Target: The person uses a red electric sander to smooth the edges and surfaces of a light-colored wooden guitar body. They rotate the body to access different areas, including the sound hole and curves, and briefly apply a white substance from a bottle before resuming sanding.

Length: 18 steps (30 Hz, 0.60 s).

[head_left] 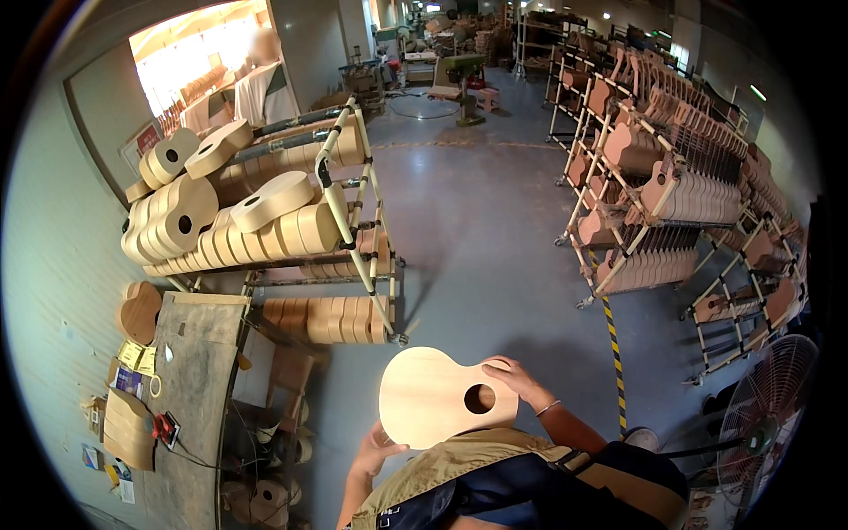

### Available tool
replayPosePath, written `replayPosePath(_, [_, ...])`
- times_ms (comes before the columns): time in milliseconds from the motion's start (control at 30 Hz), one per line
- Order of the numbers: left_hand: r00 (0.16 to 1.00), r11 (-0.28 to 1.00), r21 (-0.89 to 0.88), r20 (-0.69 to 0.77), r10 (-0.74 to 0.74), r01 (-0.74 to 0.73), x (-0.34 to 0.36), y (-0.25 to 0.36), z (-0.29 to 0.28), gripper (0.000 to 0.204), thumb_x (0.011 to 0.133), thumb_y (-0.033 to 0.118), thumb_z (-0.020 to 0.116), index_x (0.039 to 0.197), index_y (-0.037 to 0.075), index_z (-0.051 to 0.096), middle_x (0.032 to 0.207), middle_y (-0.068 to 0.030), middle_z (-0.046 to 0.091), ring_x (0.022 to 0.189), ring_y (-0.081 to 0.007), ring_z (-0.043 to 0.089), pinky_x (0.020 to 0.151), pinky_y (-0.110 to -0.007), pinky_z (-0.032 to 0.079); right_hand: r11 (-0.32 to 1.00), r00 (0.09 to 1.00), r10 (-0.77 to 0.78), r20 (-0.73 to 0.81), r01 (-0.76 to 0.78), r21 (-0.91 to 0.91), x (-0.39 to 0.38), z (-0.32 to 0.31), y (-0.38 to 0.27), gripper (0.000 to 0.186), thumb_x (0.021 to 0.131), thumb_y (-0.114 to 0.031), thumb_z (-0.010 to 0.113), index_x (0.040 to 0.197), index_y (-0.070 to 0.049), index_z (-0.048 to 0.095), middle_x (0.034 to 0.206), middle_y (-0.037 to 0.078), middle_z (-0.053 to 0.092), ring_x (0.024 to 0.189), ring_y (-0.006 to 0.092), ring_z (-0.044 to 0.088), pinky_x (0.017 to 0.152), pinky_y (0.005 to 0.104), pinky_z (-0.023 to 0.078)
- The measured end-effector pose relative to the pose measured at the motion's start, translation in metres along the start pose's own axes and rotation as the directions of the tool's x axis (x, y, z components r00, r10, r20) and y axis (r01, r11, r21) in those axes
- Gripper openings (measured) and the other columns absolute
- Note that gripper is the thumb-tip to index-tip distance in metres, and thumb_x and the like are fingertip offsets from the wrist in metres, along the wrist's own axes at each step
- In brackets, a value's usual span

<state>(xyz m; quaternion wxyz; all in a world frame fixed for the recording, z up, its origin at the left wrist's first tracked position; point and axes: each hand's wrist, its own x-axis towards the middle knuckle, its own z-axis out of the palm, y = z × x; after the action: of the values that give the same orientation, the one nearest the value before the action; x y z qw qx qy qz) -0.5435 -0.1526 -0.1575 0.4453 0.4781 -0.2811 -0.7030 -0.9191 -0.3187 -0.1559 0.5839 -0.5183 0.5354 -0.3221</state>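
A pale wooden guitar body (426,395) with a round sound hole and no neck rests flat-side up against my apron (459,464). My left hand (378,449) grips its lower left edge, the thumb near the rim. At the upper right, beside the sound hole, my right hand (514,378) lies over the edge with its fingers bent on the top. The undersides of both hands are hidden by the body.
At left, a wheeled rack (340,190) carries several guitar bodies. Below it stands a worktable (190,371) with a red-and-black tool (165,427). Racks of necked guitars (654,194) line the right, with a floor fan (764,424) nearer. Striped tape (614,353) marks the floor.
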Motion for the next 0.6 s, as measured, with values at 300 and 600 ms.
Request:
replayPosePath(300, [0.997,0.992,-0.097,0.006,0.082,-0.081,-0.002,-0.009,-0.015,0.089,0.085,0.003,0.086,0.163,0.001,0.043,0.154,-0.0113,0.060,0.143,-0.0259,0.055,0.115,-0.042,0.048,0.999,1.000,0.000,0.021,-0.001,0.043,0.001,0.004,-0.002,0.041,0.100,-0.037,0.079,0.125,-0.005,0.076,0.123,0.004,0.074,0.115,0.0151,0.067,0.101,0.0332,0.053])
replayPosePath(600, [0.990,0.986,-0.130,-0.106,0.094,-0.108,-0.027,0.009,-0.007,0.071,0.101,0.030,0.077,0.159,0.002,0.050,0.153,-0.0106,0.062,0.142,-0.0246,0.055,0.121,-0.047,0.041,0.999,0.999,0.001,0.053,-0.004,0.053,-0.004,0.022,-0.009,0.040,0.101,-0.037,0.077,0.126,-0.006,0.075,0.122,0.004,0.074,0.114,0.0147,0.067,0.102,0.0331,0.053])
